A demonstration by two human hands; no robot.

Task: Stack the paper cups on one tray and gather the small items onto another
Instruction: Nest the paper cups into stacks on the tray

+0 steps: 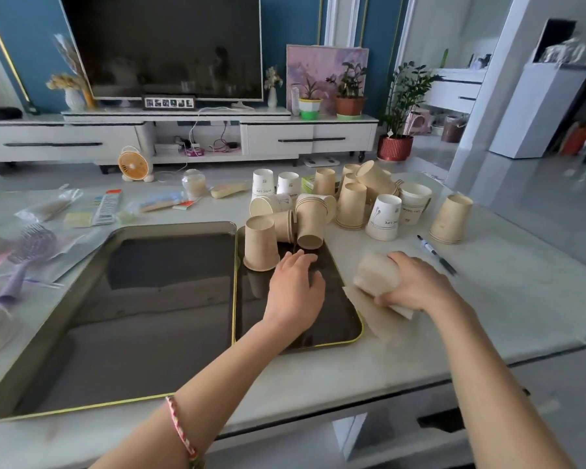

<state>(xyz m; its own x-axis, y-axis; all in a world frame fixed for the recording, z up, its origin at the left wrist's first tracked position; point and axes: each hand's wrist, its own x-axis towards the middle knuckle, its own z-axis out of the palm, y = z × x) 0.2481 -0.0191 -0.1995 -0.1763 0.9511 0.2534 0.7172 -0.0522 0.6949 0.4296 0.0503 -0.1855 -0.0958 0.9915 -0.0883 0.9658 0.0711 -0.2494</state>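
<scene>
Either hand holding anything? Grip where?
Right hand grips a brown paper cup round its side wall, cup tipped on its side, blurred. Left hand holds nothing; its fingers are spread over the small tray.

R hand [416,282] grips cup [374,274]

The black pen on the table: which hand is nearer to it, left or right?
Right. The right hand, gripping a brown cup, is just beside the pen, on its left. The left hand is over the smaller tray, farther off.
</scene>
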